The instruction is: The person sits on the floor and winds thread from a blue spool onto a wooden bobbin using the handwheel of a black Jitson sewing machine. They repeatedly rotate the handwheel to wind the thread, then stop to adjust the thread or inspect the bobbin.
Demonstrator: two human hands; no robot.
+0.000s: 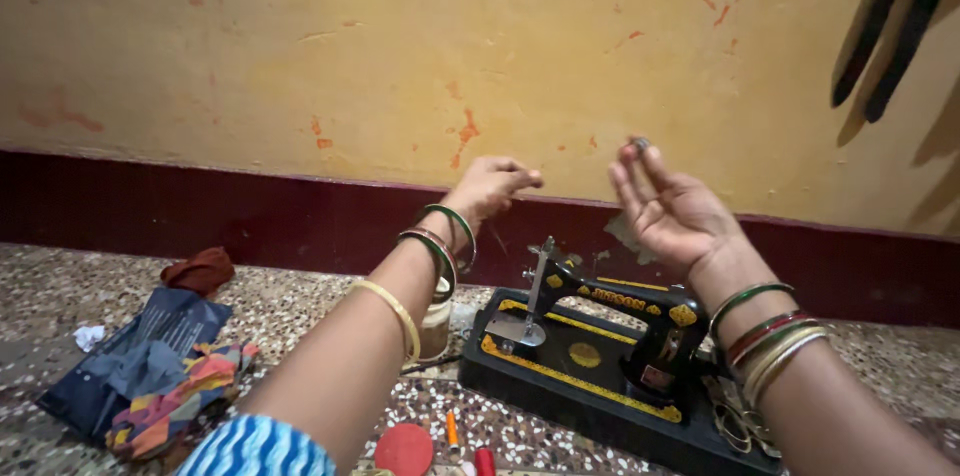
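two raised hands above black sewing machine [600, 356]; blue packet [140, 356] lies left.

Small dark metallic piece [640, 145] up at the right hand's fingertips, round and shiny, most likely a bobbin, too small to be sure. It sits at about one o'clock from frame centre, raised before the yellow wall. Down at five o'clock, the black sewing machine [600, 336] with yellow trim stands upright on its flat base on the speckled floor.
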